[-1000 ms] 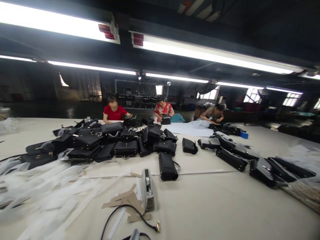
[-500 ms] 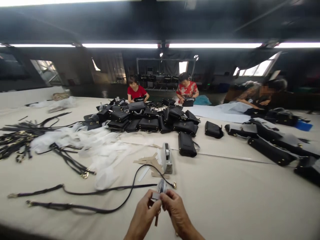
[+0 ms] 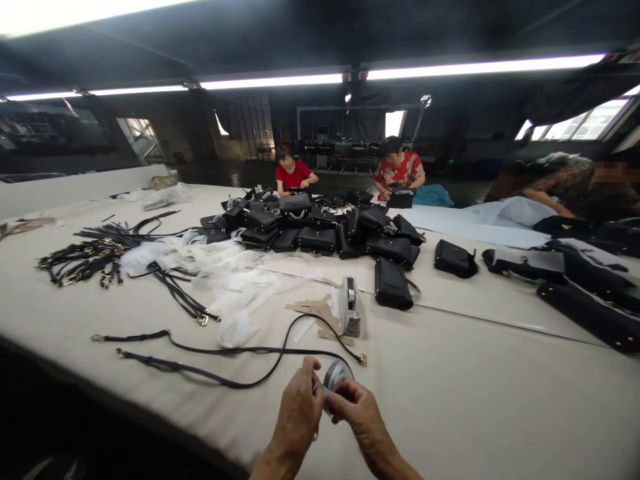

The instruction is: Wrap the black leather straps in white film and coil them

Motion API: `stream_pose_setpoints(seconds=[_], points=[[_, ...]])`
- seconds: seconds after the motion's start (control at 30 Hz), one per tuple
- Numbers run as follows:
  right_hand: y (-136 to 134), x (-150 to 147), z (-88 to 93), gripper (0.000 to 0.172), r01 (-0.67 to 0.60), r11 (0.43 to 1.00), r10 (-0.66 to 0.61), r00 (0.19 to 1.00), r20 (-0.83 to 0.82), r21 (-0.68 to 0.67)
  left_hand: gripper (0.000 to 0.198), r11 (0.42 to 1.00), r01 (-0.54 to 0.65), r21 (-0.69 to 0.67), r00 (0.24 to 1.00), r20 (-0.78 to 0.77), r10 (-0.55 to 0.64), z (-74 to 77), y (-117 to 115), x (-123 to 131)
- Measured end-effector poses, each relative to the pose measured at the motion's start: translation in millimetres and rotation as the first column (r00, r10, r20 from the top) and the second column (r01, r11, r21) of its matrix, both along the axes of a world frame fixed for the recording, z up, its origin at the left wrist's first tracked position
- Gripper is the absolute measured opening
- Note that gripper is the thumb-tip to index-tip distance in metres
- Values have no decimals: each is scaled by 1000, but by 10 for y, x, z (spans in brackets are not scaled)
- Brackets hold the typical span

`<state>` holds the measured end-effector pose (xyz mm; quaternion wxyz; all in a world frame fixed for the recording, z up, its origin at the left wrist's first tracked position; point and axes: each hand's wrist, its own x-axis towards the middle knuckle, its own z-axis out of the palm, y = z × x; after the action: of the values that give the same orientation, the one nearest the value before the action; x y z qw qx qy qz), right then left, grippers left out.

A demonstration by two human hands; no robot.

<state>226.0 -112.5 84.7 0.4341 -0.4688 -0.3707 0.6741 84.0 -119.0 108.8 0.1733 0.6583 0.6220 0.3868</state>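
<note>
My right hand (image 3: 354, 405) pinches a grey, partly see-through round roll (image 3: 336, 375) that looks like tape or film. Close against it on the left is my left hand (image 3: 299, 400), fingers curled, with what it grips hidden behind them. A small shiny bit shows under the left fingers. Just beyond both hands, two thin black straps (image 3: 220, 380) with gold clasps lie on the pale table. A tape dispenser (image 3: 351, 310) stands past them, beside scattered brown and white paper strips (image 3: 320, 313).
Black handbags (image 3: 316, 238) are heaped mid-table, with more bags (image 3: 590, 310) at the right. Crumpled white wrapping (image 3: 235, 287) and bundled black straps (image 3: 95, 257) lie left. A person in red (image 3: 295, 175), another in a patterned red top (image 3: 400, 170) and a third person (image 3: 575, 187) sit across.
The view has turned left, so the table's things sit further right. My left fingers have lifted and curled, and the grey flat piece and brown strip between my hands no longer show.
</note>
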Motion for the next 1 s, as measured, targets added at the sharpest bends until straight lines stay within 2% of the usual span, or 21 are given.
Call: stream_pose_setpoints(seconds=[0.07,0.1,0.3,0.43,0.53,0.57,0.63,0.67,0.73,0.77,0.83,0.87,0.93,1.0], points=[[2,-36,-19,40,24,1000,-24,1000,-1,-16,37,968,59,245,977,-213,-6,-81,-47,40],[8,-52,-32,41,39,999,-39,999,-5,-24,41,946,95,310,960,-281,-5,-114,-72,59],[69,-84,-21,40,78,993,-85,994,-75,-92,68,932,97,348,938,-345,31,-243,-230,122],[120,-72,36,42,-16,984,-26,972,-232,-178,76,887,133,441,828,-542,145,-379,-257,135],[178,-67,6,42,-60,978,1,958,-287,-198,77,882,136,451,795,-581,175,-502,-228,163],[200,-63,-19,42,-58,979,6,966,-258,-195,77,887,120,445,812,-558,170,-538,-213,166],[241,-47,-76,41,-46,980,8,981,-192,-196,76,919,76,386,891,-440,111,-579,-172,150],[258,-36,-102,40,-40,978,5,985,-170,-204,72,949,43,311,940,-334,67,-578,-144,128],[289,-11,-144,40,-42,976,8,987,-160,-212,59,998,-20,66,999,-38,22,-531,-70,71],[305,1,-160,40,-51,978,19,988,-156,-204,50,997,-29,-74,992,121,37,-492,-24,43],[341,17,-189,38,-65,984,44,991,-128,-165,31,955,16,-295,920,378,102,-412,74,13],[363,22,-204,38,-67,988,53,993,-101,-140,27,935,65,-348,875,470,114,-384,121,15],[416,31,-237,37,-48,995,46,999,-21,-89,25,922,125,-367,797,590,127,-369,199,49],[483,52,-258,32,-4,1000,6,997,73,-29,25,926,106,-361,742,649,168,-399,251,104]])
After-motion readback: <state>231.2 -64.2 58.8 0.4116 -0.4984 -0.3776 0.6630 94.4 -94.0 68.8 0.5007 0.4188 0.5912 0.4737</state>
